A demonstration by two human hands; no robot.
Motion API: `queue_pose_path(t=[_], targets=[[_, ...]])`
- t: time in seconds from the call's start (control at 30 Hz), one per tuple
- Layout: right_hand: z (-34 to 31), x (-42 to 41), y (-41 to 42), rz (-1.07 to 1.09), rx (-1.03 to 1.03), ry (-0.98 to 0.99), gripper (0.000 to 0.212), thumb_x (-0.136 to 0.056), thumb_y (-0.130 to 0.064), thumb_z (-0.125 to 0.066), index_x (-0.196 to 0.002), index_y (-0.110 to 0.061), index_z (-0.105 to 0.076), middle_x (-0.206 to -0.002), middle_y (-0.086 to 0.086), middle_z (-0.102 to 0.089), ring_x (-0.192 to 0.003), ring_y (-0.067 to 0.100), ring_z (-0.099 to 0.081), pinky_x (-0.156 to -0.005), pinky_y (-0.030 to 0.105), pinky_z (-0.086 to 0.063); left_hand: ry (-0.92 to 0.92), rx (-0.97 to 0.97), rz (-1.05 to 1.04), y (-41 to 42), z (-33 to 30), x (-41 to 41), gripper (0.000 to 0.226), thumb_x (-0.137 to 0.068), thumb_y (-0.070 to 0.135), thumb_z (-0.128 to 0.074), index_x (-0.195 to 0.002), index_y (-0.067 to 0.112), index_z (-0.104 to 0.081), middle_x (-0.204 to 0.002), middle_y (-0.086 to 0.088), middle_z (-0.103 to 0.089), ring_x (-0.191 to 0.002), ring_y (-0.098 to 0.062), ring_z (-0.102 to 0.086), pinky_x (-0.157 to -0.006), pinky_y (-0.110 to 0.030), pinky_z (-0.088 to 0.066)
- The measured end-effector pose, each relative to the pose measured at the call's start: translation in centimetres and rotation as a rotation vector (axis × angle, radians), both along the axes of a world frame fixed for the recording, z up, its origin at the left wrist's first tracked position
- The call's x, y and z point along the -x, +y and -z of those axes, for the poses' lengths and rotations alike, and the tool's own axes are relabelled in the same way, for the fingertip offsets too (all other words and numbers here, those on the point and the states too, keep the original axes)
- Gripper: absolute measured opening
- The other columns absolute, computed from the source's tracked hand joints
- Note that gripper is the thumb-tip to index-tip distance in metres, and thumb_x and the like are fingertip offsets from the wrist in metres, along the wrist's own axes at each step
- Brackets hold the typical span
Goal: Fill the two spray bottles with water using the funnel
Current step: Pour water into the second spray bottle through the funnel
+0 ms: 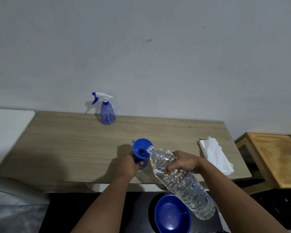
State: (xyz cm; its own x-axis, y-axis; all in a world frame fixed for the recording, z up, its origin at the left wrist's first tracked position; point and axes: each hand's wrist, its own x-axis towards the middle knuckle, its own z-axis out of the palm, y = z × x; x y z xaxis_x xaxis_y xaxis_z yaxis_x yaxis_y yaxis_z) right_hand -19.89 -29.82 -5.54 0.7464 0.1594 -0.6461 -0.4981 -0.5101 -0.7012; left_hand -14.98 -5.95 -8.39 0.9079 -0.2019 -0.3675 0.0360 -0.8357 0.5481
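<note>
Nearest, at about five o'clock below the table edge, a blue bowl sits on a dark surface, partly covered by the base of a large clear water bottle. That bottle slants from five o'clock up toward the centre, uncapped, its mouth resting at the rim of the blue funnel, with water visible inside it. The right hand grips the bottle's upper part from above, fingers curled round the clear plastic. Just toward nine o'clock from it, the left hand wraps its fingers round a blue spray bottle without its sprayer head, which stands on the wooden table near the front edge; most of this bottle is hidden behind the hand and the funnel seated in its neck. At three o'clock on the table lies a crumpled white tissue, well apart from the hands. Beyond it, at the far right, stands a lower wooden side table. Farther back, at about eleven o'clock near the wall, the second spray bottle stands upright with its white and blue trigger head fitted, nozzle pointing toward nine o'clock. Whether it holds water cannot be told.
</note>
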Motion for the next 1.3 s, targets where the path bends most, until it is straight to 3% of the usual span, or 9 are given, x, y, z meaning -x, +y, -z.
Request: queue_pose_path(t=[0.23, 0.3, 0.37, 0.47, 0.63, 0.73, 0.8, 1.07, 1.3], targets=[[-0.2, 0.0, 0.0, -0.008, 0.005, 0.008, 0.053, -0.071, -0.024, -0.085, -0.107, 0.012, -0.070, -0.092, 0.014, -0.072, -0.085, 0.026, -0.069, -0.079, 0.039, -0.054, 0.037, 0.023, -0.018, 0.0, 0.7, -0.3, 0.031, -0.090, 0.036, -0.068, -0.119, 0.026, -0.064, -0.093, 0.003, -0.069, -0.071, -0.015, -0.052, -0.064, -0.026, -0.042], [-0.3, 0.0, 0.1, -0.007, 0.001, 0.013, 0.053, -0.071, -0.024, -0.085, -0.108, 0.011, -0.070, -0.092, 0.012, -0.072, -0.085, 0.025, -0.069, -0.078, 0.038, -0.054, 0.033, 0.014, -0.008, 0.0, 0.6, -0.3, 0.030, -0.091, 0.036, -0.067, -0.120, 0.026, -0.064, -0.090, 0.003, -0.067, -0.066, -0.012, -0.049, -0.056, -0.024, -0.037], [-0.5, 0.1, 0.2, -0.006, 0.005, 0.021, 0.052, -0.071, -0.024, -0.085, -0.108, 0.011, -0.070, -0.092, 0.013, -0.071, -0.085, 0.027, -0.067, -0.079, 0.040, -0.052, 0.021, 0.015, -0.001, 0.0, 0.5, -0.3, 0.030, -0.092, 0.035, -0.066, -0.122, 0.028, -0.064, -0.095, 0.000, -0.070, -0.064, -0.011, -0.046, -0.048, -0.018, -0.028], [-0.6, 0.1, 0.2, -0.018, 0.007, 0.016, 0.050, -0.071, -0.025, -0.084, -0.105, 0.010, -0.071, -0.090, 0.011, -0.070, -0.085, 0.027, -0.064, -0.079, 0.041, -0.049, 0.008, 0.014, -0.002, 0.0, 0.2, -0.2, 0.032, -0.092, 0.036, -0.067, -0.123, 0.027, -0.064, -0.104, -0.001, -0.072, -0.073, -0.015, -0.051, -0.053, -0.023, -0.031], [-1.1, 0.5, 0.2, 0.001, -0.003, -0.059, 0.044, -0.075, -0.019, -0.084, -0.112, 0.002, -0.073, -0.103, 0.017, -0.079, -0.092, 0.028, -0.076, -0.081, 0.034, -0.060, 0.045, 0.039, -0.021, -0.1, 0.9, -0.4, 0.028, -0.093, 0.034, -0.067, -0.119, 0.025, -0.064, -0.071, 0.013, -0.053, -0.057, -0.001, -0.044, -0.049, -0.018, -0.030], [-1.2, 1.0, 0.3, 0.041, -0.007, -0.130, 0.044, -0.072, -0.022, -0.086, -0.112, -0.007, -0.074, -0.108, 0.016, -0.079, -0.102, 0.033, -0.077, -0.092, 0.046, -0.063, 0.055, 0.064, -0.027, -0.2, 1.2, -0.6, 0.028, -0.091, 0.032, -0.069, -0.117, 0.021, -0.066, -0.073, 0.011, -0.053, -0.056, 0.000, -0.042, -0.053, -0.020, -0.036], [-1.2, 1.6, 0.4, 0.068, -0.034, -0.174, 0.040, -0.075, -0.021, -0.086, -0.112, -0.010, -0.074, -0.107, 0.014, -0.079, -0.103, 0.033, -0.077, -0.096, 0.050, -0.062, 0.046, 0.059, -0.026, -0.1, 1.1, -0.6, 0.028, -0.092, 0.033, -0.068, -0.118, 0.023, -0.065, -0.078, 0.010, -0.054, -0.056, 0.000, -0.040, -0.048, -0.015, -0.028], [-1.4, 4.3, -0.3, 0.413, -0.135, -0.433, 0.041, -0.083, 0.001, -0.086, -0.120, -0.010, -0.073, -0.109, 0.003, -0.082, -0.102, 0.020, -0.079, -0.085, 0.027, -0.062, 0.049, 0.056, -0.009, -0.2, 1.7, -0.9, 0.021, -0.089, 0.034, -0.070, -0.104, 0.021, -0.065, -0.067, 0.015, -0.050, -0.055, 0.001, -0.043, -0.048, -0.015, -0.029], [-3.1, 0.1, -3.7, 0.827, -0.136, -0.691, 0.037, -0.082, -0.004, -0.088, -0.117, -0.005, -0.074, -0.104, 0.007, -0.082, -0.096, 0.024, -0.080, -0.089, 0.042, -0.065, 0.038, 0.011, 0.024, 0.4, 1.9, -1.5, 0.026, -0.088, 0.038, -0.070, -0.107, 0.020, -0.066, -0.067, 0.018, -0.048, -0.055, 0.003, -0.042, -0.046, -0.014, -0.025]])
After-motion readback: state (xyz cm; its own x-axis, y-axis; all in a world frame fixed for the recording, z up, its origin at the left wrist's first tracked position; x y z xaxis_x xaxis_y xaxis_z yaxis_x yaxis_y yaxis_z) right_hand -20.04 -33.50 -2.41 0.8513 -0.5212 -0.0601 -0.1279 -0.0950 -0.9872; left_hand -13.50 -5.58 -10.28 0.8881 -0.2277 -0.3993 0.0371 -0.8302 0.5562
